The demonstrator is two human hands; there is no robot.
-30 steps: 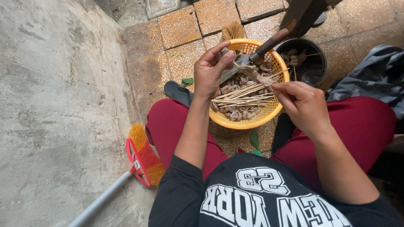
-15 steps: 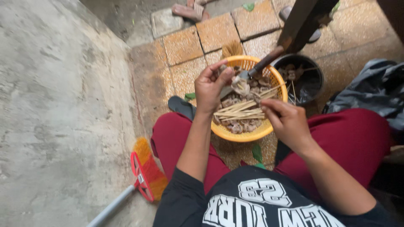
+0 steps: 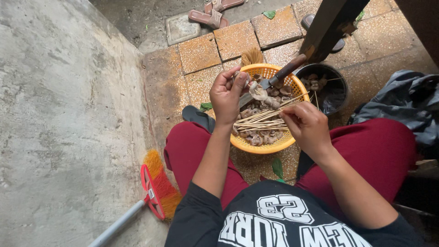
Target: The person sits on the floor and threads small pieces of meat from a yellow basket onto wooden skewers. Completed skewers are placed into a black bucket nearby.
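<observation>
On the far left there is a grey wall (image 3: 59,114), and a broom (image 3: 157,192) with orange bristles lies at its foot, just beside the person's red trouser leg. If that leg swings out, it could bump the broom and make it slide. Next comes the left hand (image 3: 228,93), held up over the yellow basket (image 3: 256,145). Its fingers are pinched shut on a pale, soft piece (image 3: 257,91) of food, right at the tip of a knife (image 3: 274,78) with a dark handle. The blade sits very close to the fingers (image 3: 238,84), so a slip could cut them. The piece looks slick, so it could also pop out and drop back into the basket, or onto the dirty tiles. In the basket lie more pale pieces and a bunch of thin sticks (image 3: 265,120). The sticks poke out over the rim, so a nudge could tip them onto the floor, and their ends could prick a finger. The right hand (image 3: 307,126) is curled down near the ends of the sticks; I cannot tell if it grips one or only rests there. To the right stands a dark bucket (image 3: 336,96) with more pieces in it, just beside the basket. A knee could knock it over.
</observation>
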